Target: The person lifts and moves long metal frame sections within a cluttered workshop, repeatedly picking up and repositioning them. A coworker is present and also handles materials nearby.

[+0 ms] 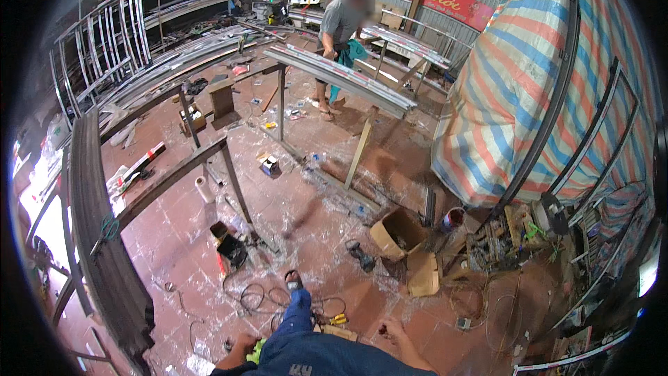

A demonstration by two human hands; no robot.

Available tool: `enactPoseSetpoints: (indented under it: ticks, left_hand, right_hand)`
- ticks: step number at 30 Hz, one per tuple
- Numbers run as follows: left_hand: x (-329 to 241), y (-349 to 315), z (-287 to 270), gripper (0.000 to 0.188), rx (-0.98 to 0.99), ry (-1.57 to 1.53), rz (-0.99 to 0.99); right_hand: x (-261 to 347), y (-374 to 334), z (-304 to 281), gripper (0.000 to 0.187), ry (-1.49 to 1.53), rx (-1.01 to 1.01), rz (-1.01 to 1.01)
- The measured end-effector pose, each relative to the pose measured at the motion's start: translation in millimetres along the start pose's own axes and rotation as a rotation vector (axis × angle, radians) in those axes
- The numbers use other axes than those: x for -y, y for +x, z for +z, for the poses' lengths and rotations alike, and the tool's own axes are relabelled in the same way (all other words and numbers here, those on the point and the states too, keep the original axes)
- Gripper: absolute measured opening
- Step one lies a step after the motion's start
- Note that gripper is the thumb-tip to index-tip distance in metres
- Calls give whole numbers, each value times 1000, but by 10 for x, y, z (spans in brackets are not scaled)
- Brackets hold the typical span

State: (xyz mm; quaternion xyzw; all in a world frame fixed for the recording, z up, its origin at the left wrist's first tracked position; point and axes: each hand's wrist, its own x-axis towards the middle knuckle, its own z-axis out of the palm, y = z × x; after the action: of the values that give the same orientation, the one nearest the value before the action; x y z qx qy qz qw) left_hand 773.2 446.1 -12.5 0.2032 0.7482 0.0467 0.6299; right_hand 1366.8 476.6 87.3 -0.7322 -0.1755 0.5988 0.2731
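- Two hands show at the near edge of the view, one on either side of the person's blue-trousered leg point(299, 334), which stretches out over the red tiled floor point(306, 188) to a sandalled foot point(293, 280).
- Far left, a dark curved metal beam point(104, 251) runs from near to far, and a welded metal frame point(104, 42) leans behind it.
- Left hand point(241, 345): it lies low beside the left thigh, fingers curled, just beside a bright green object point(256, 352); whether it grips that object or only touches it cannot be told at this size.
- Black cable loops point(257, 298) lie on the floor just beyond the left hand, near the foot.
- Yellow-handled pliers point(338, 319) lie on the floor between the two hands, nearer the right one and a little farther out than both.
- Right hand point(393, 329): it rests on the floor to the right of the leg, fingers bent down toward the tiles; whether it pinches anything cannot be told.
- Farther out on the right, an open cardboard box point(398, 233) sits on the floor, well apart from both hands.
- At the far side, another person point(341, 35) stands by a rack of long metal profiles point(341, 76).
- On the right, a striped tarpaulin point(529, 83) covers a tall heap.
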Motion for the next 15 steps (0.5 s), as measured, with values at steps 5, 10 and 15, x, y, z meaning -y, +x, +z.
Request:
enactPoseSetpoints:
  ticks: [5,10,15]
  left_hand:
    - [-1029,376,-190,31,-70,-31,-71]
    - [-2643,1151,-605,37,-13,-535,305]
    - [-4465,544,-1047,43,-100,-563,475]
  right_hand:
    - [1600,727,722,89,-67,106,-7]
    - [3736,1697,1298,86,-121,251,-309]
    - [5869,1987,2139,88,-165,182,-518]
